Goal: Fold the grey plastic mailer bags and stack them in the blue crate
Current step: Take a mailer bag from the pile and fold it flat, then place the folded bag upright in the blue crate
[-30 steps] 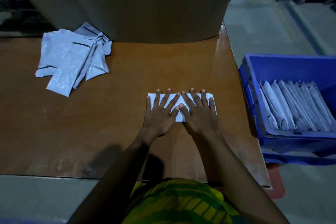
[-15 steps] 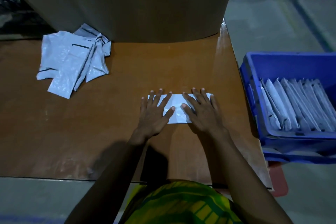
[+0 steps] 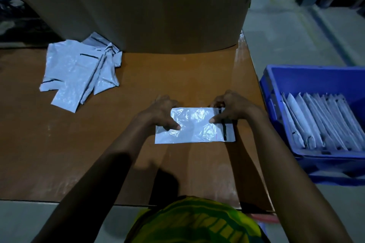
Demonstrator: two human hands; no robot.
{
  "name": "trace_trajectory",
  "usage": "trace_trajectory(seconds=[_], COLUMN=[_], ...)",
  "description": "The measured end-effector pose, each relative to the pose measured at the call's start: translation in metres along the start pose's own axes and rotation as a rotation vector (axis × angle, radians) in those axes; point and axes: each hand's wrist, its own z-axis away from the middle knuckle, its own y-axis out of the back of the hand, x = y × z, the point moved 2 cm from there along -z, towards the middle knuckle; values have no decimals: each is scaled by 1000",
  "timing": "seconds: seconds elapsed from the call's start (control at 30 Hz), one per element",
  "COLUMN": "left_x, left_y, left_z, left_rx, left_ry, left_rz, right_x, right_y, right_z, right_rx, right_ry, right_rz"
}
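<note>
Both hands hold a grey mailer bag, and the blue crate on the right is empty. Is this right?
No: the head view shows a row of folded bags in the blue crate. Left hand and right hand do hold the grey mailer bag.

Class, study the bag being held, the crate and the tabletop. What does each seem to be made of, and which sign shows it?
Bag: thin grey plastic film, glossy; it shows crinkles and bright glints. Crate: probably moulded hard plastic, smooth; even blue colour, thick rim. Tabletop: brown laminate or varnished board, hard to tell which; a soft sheen reflects light.
</note>
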Motion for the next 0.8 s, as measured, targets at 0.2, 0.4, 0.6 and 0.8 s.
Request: trace_trajectory(seconds=[0.2,0.4,0.6,0.8], left_x=[10,27,58,118], left_y=[28,50,68,88], left_z=[9,11,5,-13], left_rx=[-33,-70,-98,85], left_ry=[-32,-139,-242,-476], left_rz=[110,93,35,-168], right_x=[-3,10,2,11], right_y=[15,18,21,26], right_z=[20,56,109,165], right_rx=[-38,172,349,751], right_ry=[-29,-32,-83,-170], right_rz=[-272,-478,-535,-457])
